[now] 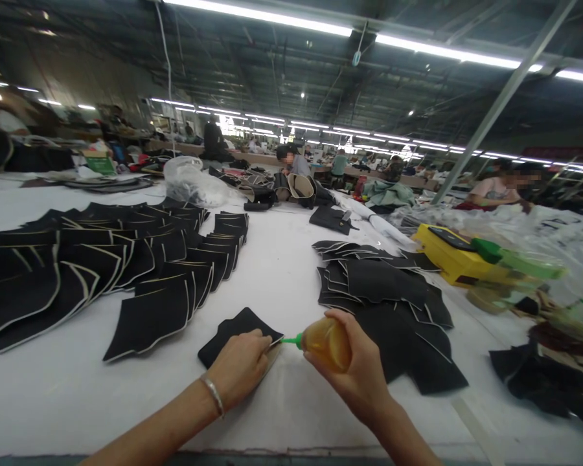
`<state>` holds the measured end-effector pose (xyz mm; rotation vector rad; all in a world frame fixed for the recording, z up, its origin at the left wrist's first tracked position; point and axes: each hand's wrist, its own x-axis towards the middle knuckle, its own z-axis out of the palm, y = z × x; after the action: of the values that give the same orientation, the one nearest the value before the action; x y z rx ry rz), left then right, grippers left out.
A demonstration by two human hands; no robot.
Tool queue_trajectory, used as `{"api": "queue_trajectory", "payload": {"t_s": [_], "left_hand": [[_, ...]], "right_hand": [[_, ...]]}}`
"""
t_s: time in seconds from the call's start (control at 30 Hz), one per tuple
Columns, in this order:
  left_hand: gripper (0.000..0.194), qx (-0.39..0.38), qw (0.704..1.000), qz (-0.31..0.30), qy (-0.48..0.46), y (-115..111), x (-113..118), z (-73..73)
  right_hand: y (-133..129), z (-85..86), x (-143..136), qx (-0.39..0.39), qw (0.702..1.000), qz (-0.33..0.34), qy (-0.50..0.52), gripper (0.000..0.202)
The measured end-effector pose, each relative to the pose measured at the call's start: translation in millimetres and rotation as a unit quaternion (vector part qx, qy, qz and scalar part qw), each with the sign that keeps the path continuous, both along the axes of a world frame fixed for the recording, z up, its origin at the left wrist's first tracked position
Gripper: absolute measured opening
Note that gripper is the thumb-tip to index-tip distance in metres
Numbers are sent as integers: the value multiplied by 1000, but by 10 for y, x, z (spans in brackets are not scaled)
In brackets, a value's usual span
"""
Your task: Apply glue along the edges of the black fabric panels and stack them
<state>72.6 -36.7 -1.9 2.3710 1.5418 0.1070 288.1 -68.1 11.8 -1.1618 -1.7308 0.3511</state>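
Note:
My right hand (364,369) is wrapped round a squeeze bottle (328,344) of amber liquid, tilted on its side. Its thin green nozzle (291,340) points left, with the tip at the edge of a black leather-like piece (233,333). That piece lies partly under my left hand (240,369), whose bent fingers grip it near its right corner. A paler underside shows below those fingers. Left of this are overlapping rows of similar black pieces (150,314) with pale edges. More black pieces (383,285) lie in a loose pile to the right.
The white tabletop (282,265) carries all of this. At the right stand a yellow box (447,255) with a phone (451,238) on top and a clutter of plastic. A clear plastic bag (194,181) and several bag parts lie farther back. Other people work beyond.

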Motion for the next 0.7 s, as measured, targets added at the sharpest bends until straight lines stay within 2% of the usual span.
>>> {"api": "queue_trajectory", "payload": {"t_s": [0.1, 0.2, 0.37, 0.6, 0.7], "left_hand": [[32, -1, 1000, 9, -5, -24, -3, -16], [33, -11, 1000, 13, -12, -48, -14, -21], [36, -16, 1000, 2, -14, -51, -48, -36], [38, -13, 1000, -10, -20, -58, -62, -49], [39, -11, 1000, -13, -17, -64, -72, -42]], "right_hand": [[-28, 39, -36, 25, 999, 12, -27, 53], [-45, 56, -45, 18, 999, 12, -33, 50], [-29, 13, -28, -9, 999, -30, 7, 49], [-85, 13, -77, -121, 990, -59, 44, 49], [-53, 10, -58, -119, 988, -85, 51, 52]]}}
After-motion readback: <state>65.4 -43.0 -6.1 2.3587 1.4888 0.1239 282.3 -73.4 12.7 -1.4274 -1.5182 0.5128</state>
